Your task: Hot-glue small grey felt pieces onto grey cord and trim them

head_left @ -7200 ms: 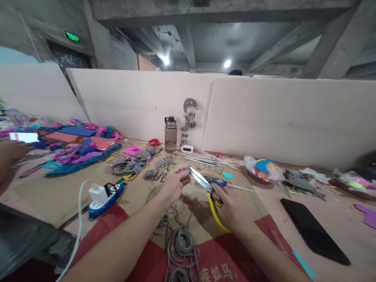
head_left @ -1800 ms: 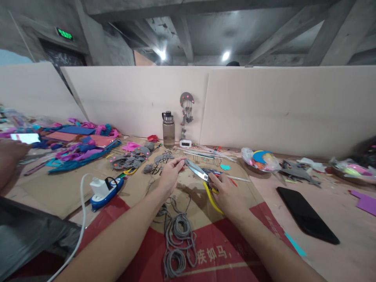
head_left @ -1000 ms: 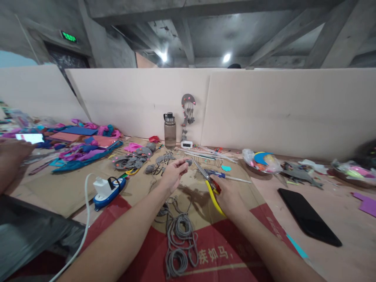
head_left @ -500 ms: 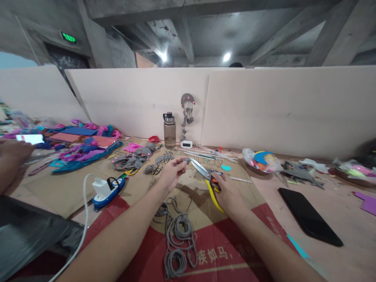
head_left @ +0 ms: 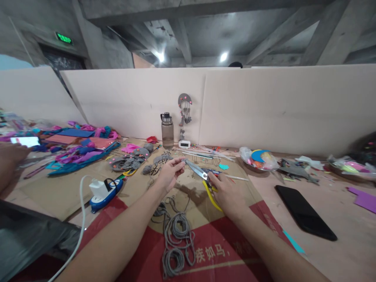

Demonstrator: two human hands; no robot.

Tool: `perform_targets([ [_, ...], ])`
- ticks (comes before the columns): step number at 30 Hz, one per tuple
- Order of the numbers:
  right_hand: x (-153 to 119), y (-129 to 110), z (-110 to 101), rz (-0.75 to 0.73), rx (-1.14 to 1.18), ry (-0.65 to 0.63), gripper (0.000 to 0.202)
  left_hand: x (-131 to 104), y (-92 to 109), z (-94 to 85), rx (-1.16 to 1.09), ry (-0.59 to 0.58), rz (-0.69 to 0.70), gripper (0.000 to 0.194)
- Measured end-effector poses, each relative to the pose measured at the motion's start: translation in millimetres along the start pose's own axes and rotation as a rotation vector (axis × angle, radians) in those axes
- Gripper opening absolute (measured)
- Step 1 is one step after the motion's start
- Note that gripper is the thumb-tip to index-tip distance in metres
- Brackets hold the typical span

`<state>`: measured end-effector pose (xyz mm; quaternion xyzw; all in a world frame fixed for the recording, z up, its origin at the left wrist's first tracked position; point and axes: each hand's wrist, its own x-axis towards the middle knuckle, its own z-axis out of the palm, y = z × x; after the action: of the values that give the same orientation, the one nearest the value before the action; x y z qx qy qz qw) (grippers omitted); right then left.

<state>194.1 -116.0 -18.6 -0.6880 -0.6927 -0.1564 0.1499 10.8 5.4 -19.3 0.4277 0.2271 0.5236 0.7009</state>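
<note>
My left hand pinches a small grey piece between thumb and fingertips, above the cardboard. Wrapped round the yellow handles of a pair of scissors is my right hand. The scissor blades point left and their tips meet the grey piece at my left fingertips; the blades look nearly closed. Below my hands, coils of grey cord lie on the red and brown cardboard. Grey felt pieces with pink dots are heaped beyond my left forearm.
A bottle and a small white device stand at the back panel. On the left are a blue power strip, colourful fabric and another person's hand. A black phone and a filled bowl are on the right.
The scissor blades have come closer together at the grey piece. The whole view has shifted slightly, so things appear a little further left.
</note>
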Motion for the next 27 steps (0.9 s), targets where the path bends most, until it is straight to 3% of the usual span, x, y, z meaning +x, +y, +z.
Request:
perform_targets([
  [3,0.2,2.5,4.2,0.016,0.144,0.014,0.037,1.4,-0.2,-1.4,0.006,-0.006,-0.001,0.039],
  [7,3.3,7.6,8.5,0.068,0.535,0.077,0.041,2.0,3.1,-2.0,0.066,0.007,0.029,0.036],
  [13,9.1,3.5,11.1,0.234,1.125,0.074,0.031,-6.8,8.8,5.3,0.495,0.032,0.311,0.017],
  [15,9.8,-2.0,14.2,0.33,1.349,0.042,0.039,-13.4,7.6,11.4,0.606,-0.04,0.383,0.013],
  [18,10.0,-10.4,16.7,0.377,1.586,0.043,0.047,-23.4,2.1,21.0,0.66,-0.192,0.384,0.012],
  [22,9.2,-17.9,12.7,0.335,1.725,0.061,0.052,-31.5,-5.3,29.4,0.67,-0.33,0.319,0.021],
  [27,7.8,-19.0,10.1,0.315,1.769,0.154,0.056,-36.1,-4.8,34.1,0.672,-0.367,0.263,0.025],
])
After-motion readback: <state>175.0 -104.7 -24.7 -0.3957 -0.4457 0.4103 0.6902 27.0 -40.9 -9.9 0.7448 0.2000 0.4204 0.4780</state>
